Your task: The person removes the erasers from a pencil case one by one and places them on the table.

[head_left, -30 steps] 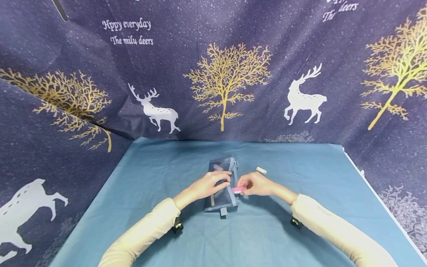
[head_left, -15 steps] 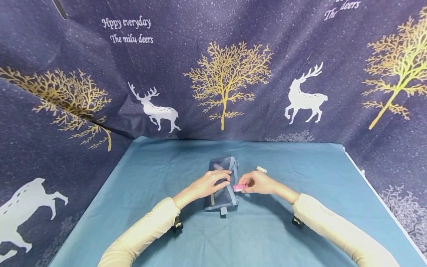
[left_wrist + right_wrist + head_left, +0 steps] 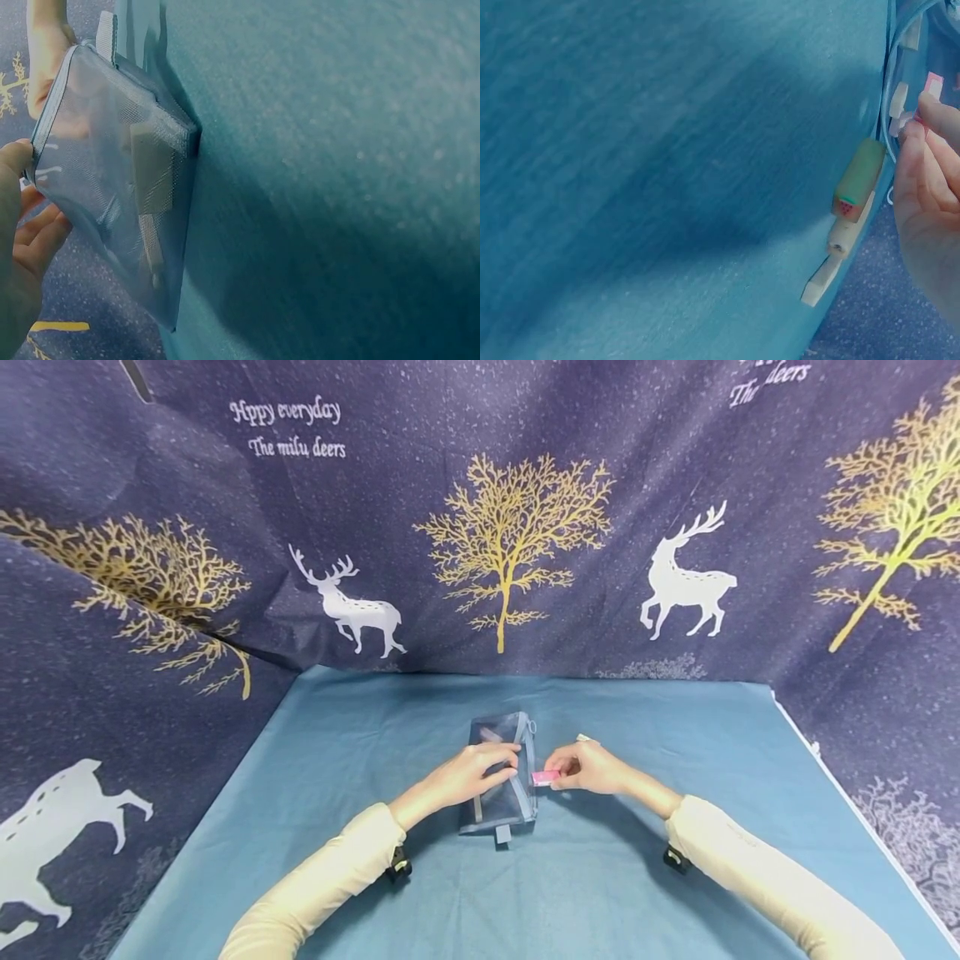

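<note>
A see-through mesh zip pouch (image 3: pixel 498 810) stands on the blue cloth, its zip side facing right. My left hand (image 3: pixel 472 774) grips the pouch by its zip edge, thumb and fingers on either side of it in the left wrist view. Pale flat pieces (image 3: pixel 152 169) show through the mesh. Just right of the opening, my right hand (image 3: pixel 588 768) pinches a small pink-and-white block (image 3: pixel 545 777), eraser-like in shape, between thumb and fingertips. In the right wrist view the block's end overlaps the open pouch, where small white pieces (image 3: pixel 898 100) lie inside.
Beyond my right hand, partly hidden by it, lies a whitish block (image 3: pixel 588 740). The right wrist view has a green block (image 3: pixel 861 176) with a watermelon print, beside cream and white blocks (image 3: pixel 822 281). A dark printed curtain (image 3: pixel 360 485) hangs behind the cloth.
My right hand has shifted a little to the right and up, drawing the pink-and-white block away from the pouch's opening. My left hand and the pouch have stayed in place.
</note>
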`<state>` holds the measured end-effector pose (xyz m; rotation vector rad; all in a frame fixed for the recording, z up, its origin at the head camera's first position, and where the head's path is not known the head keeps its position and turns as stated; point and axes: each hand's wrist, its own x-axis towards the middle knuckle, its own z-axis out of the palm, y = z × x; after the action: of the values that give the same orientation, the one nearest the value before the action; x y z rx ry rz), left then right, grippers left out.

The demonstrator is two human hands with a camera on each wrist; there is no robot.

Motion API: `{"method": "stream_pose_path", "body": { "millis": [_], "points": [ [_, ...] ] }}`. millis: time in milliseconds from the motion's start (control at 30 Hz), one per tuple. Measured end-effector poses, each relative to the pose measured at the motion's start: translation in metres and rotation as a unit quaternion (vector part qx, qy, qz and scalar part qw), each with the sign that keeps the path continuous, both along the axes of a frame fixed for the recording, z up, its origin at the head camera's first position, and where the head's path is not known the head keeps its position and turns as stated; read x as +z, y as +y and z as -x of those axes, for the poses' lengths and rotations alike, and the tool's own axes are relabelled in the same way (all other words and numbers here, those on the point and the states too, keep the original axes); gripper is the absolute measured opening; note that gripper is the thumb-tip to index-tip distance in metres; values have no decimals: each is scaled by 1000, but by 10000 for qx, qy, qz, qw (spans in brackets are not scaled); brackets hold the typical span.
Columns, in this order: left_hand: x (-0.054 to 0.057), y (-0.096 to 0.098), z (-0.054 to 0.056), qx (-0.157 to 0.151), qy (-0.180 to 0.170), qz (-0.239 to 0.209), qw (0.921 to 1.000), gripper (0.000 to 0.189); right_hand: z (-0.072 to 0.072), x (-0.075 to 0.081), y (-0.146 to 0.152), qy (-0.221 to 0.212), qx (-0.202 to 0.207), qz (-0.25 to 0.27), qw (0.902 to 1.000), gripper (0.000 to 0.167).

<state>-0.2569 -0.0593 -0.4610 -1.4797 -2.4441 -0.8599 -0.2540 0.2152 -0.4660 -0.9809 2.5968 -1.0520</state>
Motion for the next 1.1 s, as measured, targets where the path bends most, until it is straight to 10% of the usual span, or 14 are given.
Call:
{"method": "stream_pose_path", "body": {
  "millis": [1100],
  "points": [
    [-1,2,-1,54,-66,123,9999,12,6,3,23,98,-562,15,9984,24]
  ]
}}
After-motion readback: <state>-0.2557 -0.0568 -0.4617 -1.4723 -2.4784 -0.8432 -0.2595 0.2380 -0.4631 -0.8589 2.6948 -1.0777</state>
